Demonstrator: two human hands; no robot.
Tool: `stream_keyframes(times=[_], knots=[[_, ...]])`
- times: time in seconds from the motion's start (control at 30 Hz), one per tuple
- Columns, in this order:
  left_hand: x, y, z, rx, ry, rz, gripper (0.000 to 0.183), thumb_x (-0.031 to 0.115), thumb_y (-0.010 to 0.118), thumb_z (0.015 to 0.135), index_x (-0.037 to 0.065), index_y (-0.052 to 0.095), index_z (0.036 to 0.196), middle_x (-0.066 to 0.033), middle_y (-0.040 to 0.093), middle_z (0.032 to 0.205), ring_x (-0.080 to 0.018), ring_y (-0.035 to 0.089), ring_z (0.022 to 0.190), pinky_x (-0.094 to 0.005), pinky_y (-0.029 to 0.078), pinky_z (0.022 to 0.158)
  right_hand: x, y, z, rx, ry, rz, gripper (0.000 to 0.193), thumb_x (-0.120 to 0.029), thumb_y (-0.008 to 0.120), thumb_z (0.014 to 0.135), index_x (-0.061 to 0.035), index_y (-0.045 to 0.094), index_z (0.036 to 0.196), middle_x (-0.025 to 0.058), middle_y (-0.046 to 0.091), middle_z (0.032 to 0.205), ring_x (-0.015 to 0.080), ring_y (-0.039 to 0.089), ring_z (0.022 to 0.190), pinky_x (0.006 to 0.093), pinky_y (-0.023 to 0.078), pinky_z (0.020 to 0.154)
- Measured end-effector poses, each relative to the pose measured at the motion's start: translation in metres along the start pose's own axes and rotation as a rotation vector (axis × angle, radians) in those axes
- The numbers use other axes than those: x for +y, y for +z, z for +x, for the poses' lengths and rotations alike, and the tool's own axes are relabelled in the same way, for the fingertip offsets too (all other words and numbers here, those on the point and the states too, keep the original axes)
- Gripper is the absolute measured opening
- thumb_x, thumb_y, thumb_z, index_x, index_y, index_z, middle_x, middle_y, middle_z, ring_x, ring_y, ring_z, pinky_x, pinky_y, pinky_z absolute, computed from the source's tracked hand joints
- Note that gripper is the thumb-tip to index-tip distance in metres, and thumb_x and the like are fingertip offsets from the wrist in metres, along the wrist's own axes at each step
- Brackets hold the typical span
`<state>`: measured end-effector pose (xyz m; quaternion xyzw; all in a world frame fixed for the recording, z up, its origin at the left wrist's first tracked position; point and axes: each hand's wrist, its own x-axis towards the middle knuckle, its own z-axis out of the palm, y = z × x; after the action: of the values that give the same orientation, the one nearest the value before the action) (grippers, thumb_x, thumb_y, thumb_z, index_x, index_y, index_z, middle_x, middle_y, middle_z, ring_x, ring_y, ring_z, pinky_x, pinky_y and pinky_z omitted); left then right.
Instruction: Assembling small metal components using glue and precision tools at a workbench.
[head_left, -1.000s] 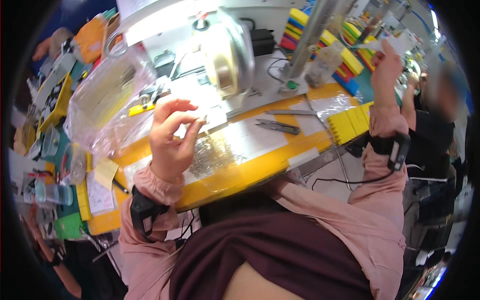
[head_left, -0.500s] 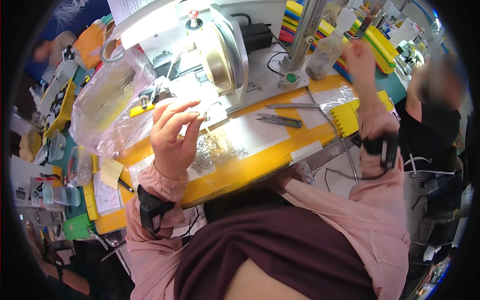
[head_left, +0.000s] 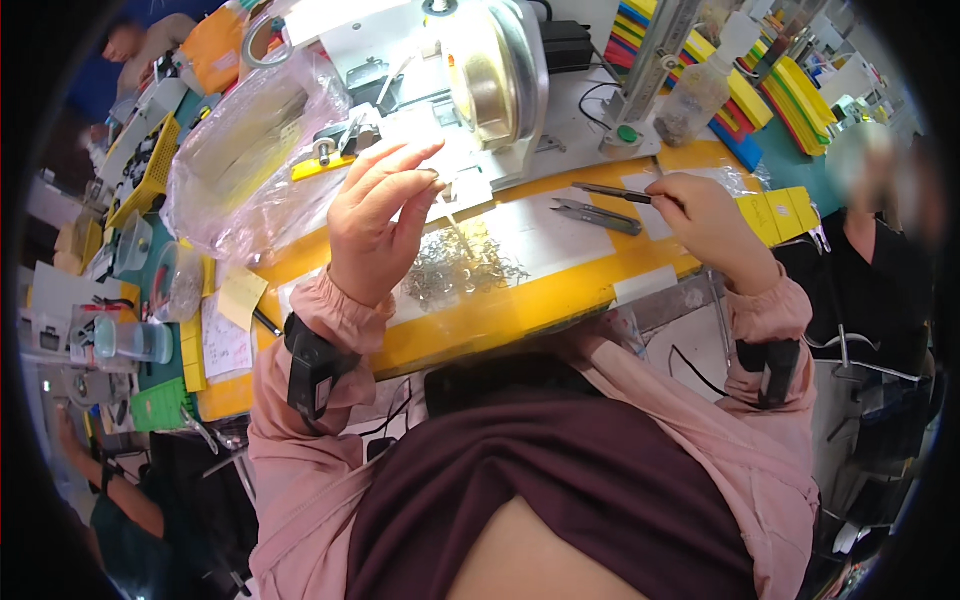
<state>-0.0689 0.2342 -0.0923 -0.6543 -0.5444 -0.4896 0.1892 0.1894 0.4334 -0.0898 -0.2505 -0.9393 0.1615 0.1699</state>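
Observation:
My left hand (head_left: 378, 222) is raised beside the brightly lit machine, thumb and forefinger pinched together. Something tiny and dark shows at the fingertips, too small to name. Below it, a loose pile of small metal pieces (head_left: 468, 268) lies on the taped worktop. My right hand (head_left: 708, 222) is at the right of the worktop, closed on the end of slim dark tweezers (head_left: 610, 191) that point left. Just under them lie grey thread snips (head_left: 598, 216). The machine's round brass-coloured wheel (head_left: 483, 85) stands beyond my left hand.
A crumpled clear plastic bag (head_left: 235, 165) lies left of the machine. A clear plastic bottle (head_left: 693, 103) stands behind my right hand, near a green button (head_left: 627, 133). Yellow sticky notes (head_left: 240, 297) and a yellow pad (head_left: 778, 215) lie at the sides. Other people sit nearby.
My right hand has come down from beside the bottle and taken hold of the tweezers that lay above the snips. My left hand keeps its pinch; the whole view has shifted slightly.

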Motion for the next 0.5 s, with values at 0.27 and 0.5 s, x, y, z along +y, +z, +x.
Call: stream_keyframes(times=[0.27,0.5], knots=[[0.001,0.000,-0.002,-0.012,0.068,0.149,0.011,0.000,0.067,0.071,0.001,0.058,0.077,-0.0137,0.063,0.096,-0.0291,0.057,0.097,-0.0327,0.046,0.081,-0.029,0.050,0.006,0.236,0.224,0.616,0.010,-0.004,0.061,0.074,-0.0017,0.059,0.083,0.0052,0.060,0.072,0.0120,0.055,0.064,0.0245,0.043,0.059],[-0.002,-0.003,-0.010,-0.020,0.045,0.221,0.012,-0.003,0.062,0.069,0.002,0.059,0.079,-0.0118,0.063,0.097,-0.0272,0.058,0.097,-0.0317,0.047,0.078,-0.096,0.040,0.001,0.362,-0.099,0.798,0.016,-0.001,0.060,0.076,0.0006,0.051,0.089,0.0107,0.056,0.079,0.0180,0.055,0.067,0.0265,0.043,0.059]])
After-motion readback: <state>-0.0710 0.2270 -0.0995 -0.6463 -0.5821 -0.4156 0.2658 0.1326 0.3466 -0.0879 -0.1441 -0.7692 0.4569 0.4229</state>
